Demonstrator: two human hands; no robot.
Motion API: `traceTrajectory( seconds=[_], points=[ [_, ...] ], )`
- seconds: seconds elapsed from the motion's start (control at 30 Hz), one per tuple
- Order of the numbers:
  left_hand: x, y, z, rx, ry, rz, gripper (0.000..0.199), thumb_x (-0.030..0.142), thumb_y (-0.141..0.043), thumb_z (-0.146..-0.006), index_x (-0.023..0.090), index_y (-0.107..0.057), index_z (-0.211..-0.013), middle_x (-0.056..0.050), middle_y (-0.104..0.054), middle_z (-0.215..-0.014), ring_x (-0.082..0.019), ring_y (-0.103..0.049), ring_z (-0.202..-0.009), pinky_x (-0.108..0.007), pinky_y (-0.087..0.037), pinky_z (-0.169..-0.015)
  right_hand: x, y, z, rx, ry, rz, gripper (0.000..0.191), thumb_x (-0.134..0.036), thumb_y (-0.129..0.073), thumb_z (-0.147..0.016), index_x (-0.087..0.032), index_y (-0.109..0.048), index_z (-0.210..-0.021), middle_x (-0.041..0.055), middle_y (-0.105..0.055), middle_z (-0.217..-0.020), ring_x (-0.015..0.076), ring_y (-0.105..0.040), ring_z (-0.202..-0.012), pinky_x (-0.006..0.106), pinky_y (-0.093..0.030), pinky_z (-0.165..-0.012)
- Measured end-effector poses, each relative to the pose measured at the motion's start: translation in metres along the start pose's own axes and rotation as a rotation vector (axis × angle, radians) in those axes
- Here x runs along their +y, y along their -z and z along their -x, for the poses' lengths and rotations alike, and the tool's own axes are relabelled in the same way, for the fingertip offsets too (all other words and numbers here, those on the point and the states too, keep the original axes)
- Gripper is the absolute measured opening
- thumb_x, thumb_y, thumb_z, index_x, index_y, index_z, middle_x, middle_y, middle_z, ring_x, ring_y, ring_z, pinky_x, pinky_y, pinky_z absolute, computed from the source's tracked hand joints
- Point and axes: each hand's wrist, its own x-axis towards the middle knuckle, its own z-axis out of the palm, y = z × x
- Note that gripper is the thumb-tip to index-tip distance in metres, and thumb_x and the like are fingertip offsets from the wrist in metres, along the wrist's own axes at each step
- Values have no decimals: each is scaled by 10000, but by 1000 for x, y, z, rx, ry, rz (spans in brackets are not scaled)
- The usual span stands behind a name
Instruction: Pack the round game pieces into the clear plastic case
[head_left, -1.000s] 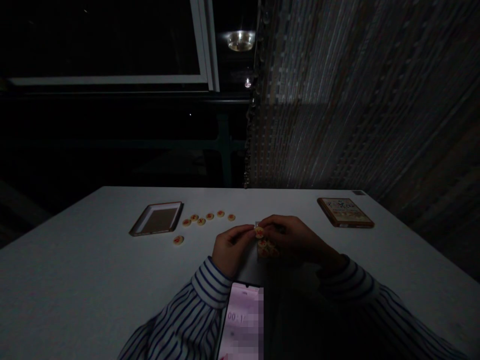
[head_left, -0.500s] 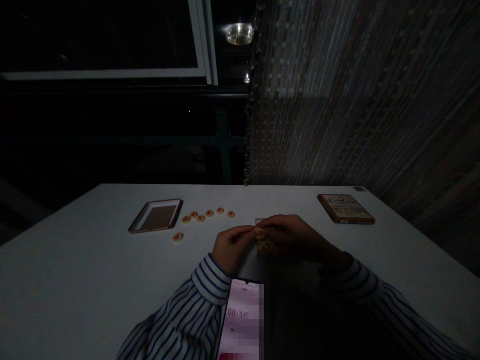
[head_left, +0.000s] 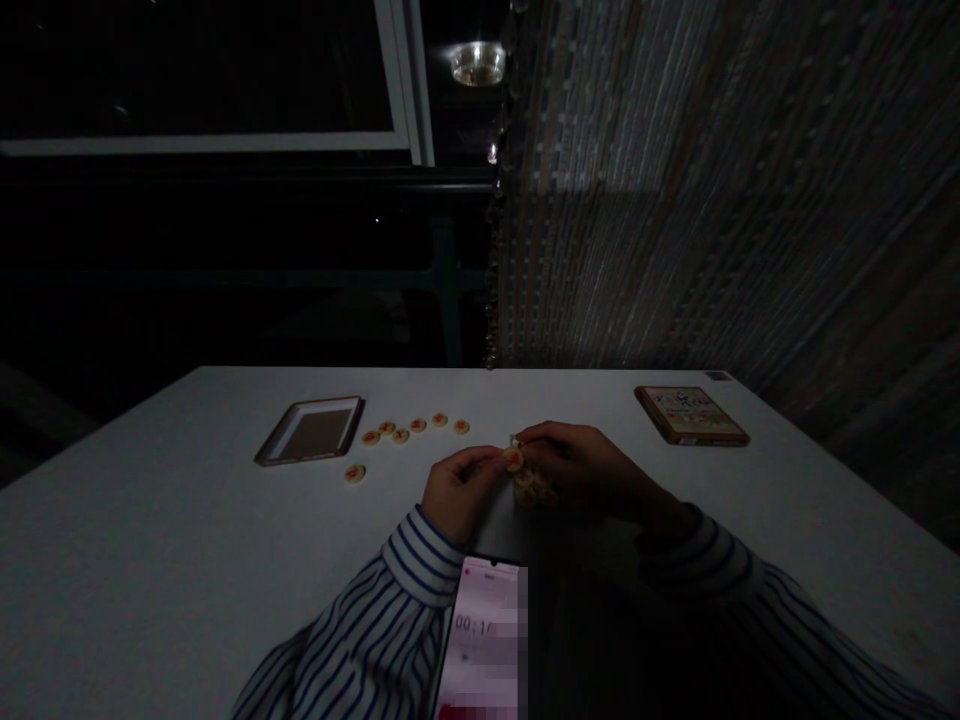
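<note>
My left hand pinches a round Chinese chess piece with a red character, its face turned toward me. Close against it, my right hand has its fingers curled at the upper end of a small clear box. Shadow hides what those right fingertips grip, if anything. More chess pieces lie piled in the box under my right palm. Left of the hands, several red-marked pieces are spread in a loose row on the white table. One piece lies apart, nearer me.
An open shallow tray-like lid lies at the left, a flat printed box at the right. Below my hands is a phone showing a timer. A bead curtain hangs behind the table. The room is dim.
The chess piece between my hands has tilted so its red-marked face shows more fully, now in my left fingers. My right fingertips have shifted slightly up. The pieces on the table stay put.
</note>
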Motion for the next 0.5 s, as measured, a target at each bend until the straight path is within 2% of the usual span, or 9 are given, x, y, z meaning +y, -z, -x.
traceTrajectory(
  seconds=[0.1,0.27,0.5],
  points=[
    [0,0,0,27,26,50,241,311,-684,-610,120,-654,-755,-53,-691,-728,-151,-623,-686,-259,-494,-673,0,-1,0,-11,-6,-26,253,-257,-510,-770,-181,-594,-997,42,-658,-923,154,-602,-851,283,-469,-752],
    [2,-1,1,9,54,108,235,307,-693,-600,124,-648,-741,-40,-686,-710,-127,-613,-661,-227,-480,-656,1,-3,-1,-28,-25,-11,280,-295,-537,-760,-183,-575,-1014,47,-657,-927,164,-604,-862,300,-471,-764],
    [1,-2,1,-7,79,142,231,292,-704,-585,120,-632,-722,-27,-671,-652,-109,-596,-600,-207,-463,-595,-3,-4,0,-25,-44,-53,223,-305,-537,-762,-184,-581,-943,36,-664,-876,156,-616,-808,292,-481,-717]
  ],
)
